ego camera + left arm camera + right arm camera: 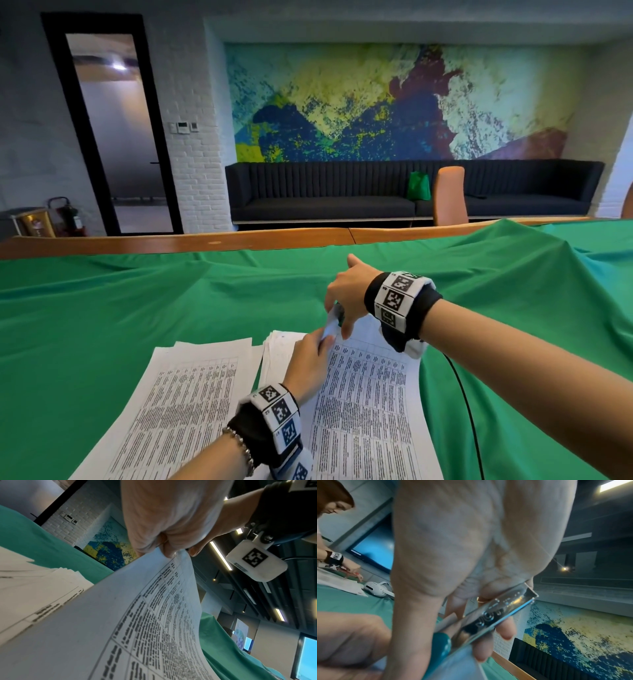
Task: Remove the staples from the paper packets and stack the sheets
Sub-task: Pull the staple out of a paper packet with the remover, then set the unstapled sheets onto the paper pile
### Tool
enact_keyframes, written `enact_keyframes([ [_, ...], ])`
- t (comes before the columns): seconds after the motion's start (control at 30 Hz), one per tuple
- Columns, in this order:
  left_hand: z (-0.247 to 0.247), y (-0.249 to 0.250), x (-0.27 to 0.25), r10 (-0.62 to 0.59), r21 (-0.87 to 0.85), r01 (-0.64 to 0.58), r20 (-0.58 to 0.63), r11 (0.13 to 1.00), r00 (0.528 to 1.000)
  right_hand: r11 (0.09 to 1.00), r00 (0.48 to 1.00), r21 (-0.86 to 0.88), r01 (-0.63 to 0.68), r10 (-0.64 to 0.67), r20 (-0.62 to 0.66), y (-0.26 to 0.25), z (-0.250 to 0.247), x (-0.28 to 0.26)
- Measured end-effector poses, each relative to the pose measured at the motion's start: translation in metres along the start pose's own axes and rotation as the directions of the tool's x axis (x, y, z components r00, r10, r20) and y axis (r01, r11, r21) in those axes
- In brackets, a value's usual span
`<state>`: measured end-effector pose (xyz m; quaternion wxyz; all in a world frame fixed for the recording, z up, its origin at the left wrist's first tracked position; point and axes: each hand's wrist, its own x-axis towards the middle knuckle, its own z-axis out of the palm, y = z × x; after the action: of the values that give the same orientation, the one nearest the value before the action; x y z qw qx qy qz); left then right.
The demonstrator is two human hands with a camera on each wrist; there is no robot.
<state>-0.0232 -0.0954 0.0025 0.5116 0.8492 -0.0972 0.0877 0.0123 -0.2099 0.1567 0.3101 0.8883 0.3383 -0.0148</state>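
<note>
A printed paper packet point(370, 394) lies on the green cloth in front of me, its top left corner lifted. My left hand point(325, 337) pinches that corner between thumb and fingers; in the left wrist view the packet point(137, 615) curves up to the fingertips point(169, 553). My right hand point(337, 318) hovers just above the same corner and grips a shiny metal staple remover point(496, 614) with a teal part point(441, 646), its end against the paper. A flat stack of printed sheets point(191, 387) lies to the left. The staple itself is hidden.
A fanned pile of sheets point(277, 342) lies under the packet's left edge. A green cloth point(137, 308) covers the table, rumpled at the right. A black cable point(469, 411) runs along my right arm. In the right wrist view, another person works at the far end beside a white headset point(376, 588).
</note>
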Motion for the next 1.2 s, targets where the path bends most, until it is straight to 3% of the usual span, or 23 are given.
enact_keyframes([
  [0.73, 0.007, 0.000, 0.005, 0.069, 0.019, -0.070, 0.053, 0.997, 0.996, 0.984, 0.989, -0.159, 0.081, -0.099, -0.110, 0.002, 0.018, -0.006],
  [0.83, 0.008, 0.000, 0.003, 0.037, -0.005, -0.036, 0.072, 0.999, 0.997, 0.996, 0.997, -0.073, 0.045, -0.050, -0.066, 0.003, 0.022, -0.001],
  [0.93, -0.001, -0.006, 0.004, -0.080, -0.058, 0.082, 0.034, 0.995, 0.996, 0.985, 0.977, 0.169, -0.038, 0.072, -0.201, 0.013, 0.028, 0.004],
  [1.03, -0.033, -0.018, 0.011, -0.170, -0.187, 0.166, -0.010, 0.968, 0.985, 0.845, 0.897, 0.512, -0.155, 0.338, -0.286, 0.032, 0.040, 0.001],
  [1.13, -0.094, -0.029, 0.021, -0.294, -0.292, 0.255, -0.098, 0.922, 0.951, 0.514, 0.828, 0.832, -0.211, 0.546, -0.127, 0.045, 0.069, 0.000],
  [1.2, -0.143, -0.037, 0.024, -0.356, -0.274, 0.297, -0.195, 0.915, 0.914, 0.402, 0.841, 0.871, -0.281, 0.540, 0.022, 0.044, 0.094, 0.004],
])
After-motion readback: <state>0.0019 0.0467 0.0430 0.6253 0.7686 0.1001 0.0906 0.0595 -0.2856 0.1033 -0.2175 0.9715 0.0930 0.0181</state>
